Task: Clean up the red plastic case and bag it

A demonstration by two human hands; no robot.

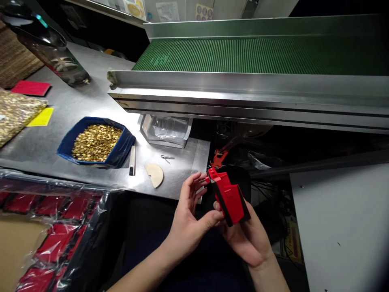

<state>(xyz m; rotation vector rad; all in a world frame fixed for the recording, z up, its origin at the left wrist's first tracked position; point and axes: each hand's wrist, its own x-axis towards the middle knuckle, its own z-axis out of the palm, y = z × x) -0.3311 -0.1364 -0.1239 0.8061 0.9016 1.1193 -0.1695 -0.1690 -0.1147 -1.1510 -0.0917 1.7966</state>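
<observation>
A red and black plastic piece is held up over my lap, tilted, its narrow end towards the upper left. My right hand is wrapped round its lower part from below and the right. On its left side, my left hand has the thumb at the piece's lower edge and its other fingers apart near the narrow end. An orange-red tool or clamp shows just beyond that end. On the metal table lie a pale, rounded flat piece and small metal clippers.
A blue bin of small gold parts stands left, a box cutter beside it. Behind is a green conveyor belt with a metal rail. A lined box of red packaged items stands lower left, a bottle upper left.
</observation>
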